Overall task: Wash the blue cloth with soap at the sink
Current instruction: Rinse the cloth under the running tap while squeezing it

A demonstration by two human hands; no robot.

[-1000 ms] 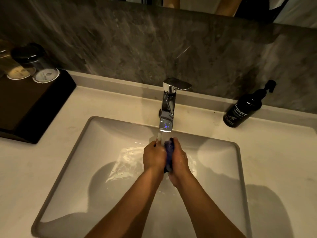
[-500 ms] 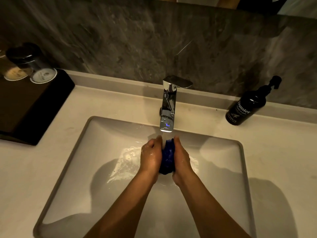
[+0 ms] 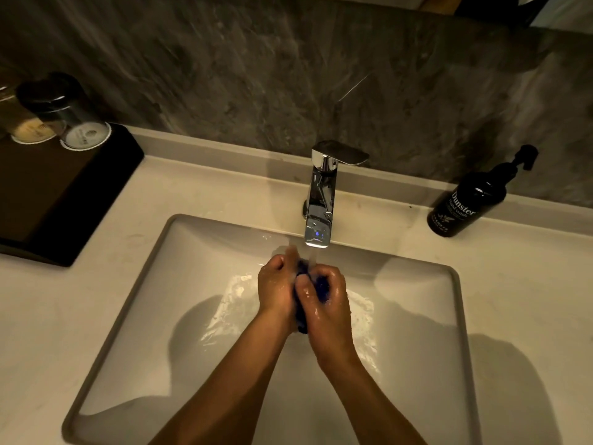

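The blue cloth (image 3: 322, 288) is bunched into a small wad, squeezed between my two wet hands over the white sink basin (image 3: 199, 284). My left hand (image 3: 276, 289) presses it from the left and my right hand (image 3: 330, 300) wraps over it from the right, fingers curled. Most of the cloth is hidden by my fingers. Water runs from the chrome faucet (image 3: 321, 200) onto the cloth and fingertips. A black pump bottle of hand wash (image 3: 468, 203) stands on the counter at the back right.
A dark tray (image 3: 70, 194) with two upturned glasses (image 3: 73, 123) sits on the counter at the left. A grey stone wall rises behind the faucet. Pale countertop (image 3: 519, 284) surrounds the basin on both sides.
My right hand's fingers have curled over the cloth and both hands have closed tighter around it. Less of the blue cloth shows than before. The water keeps running.
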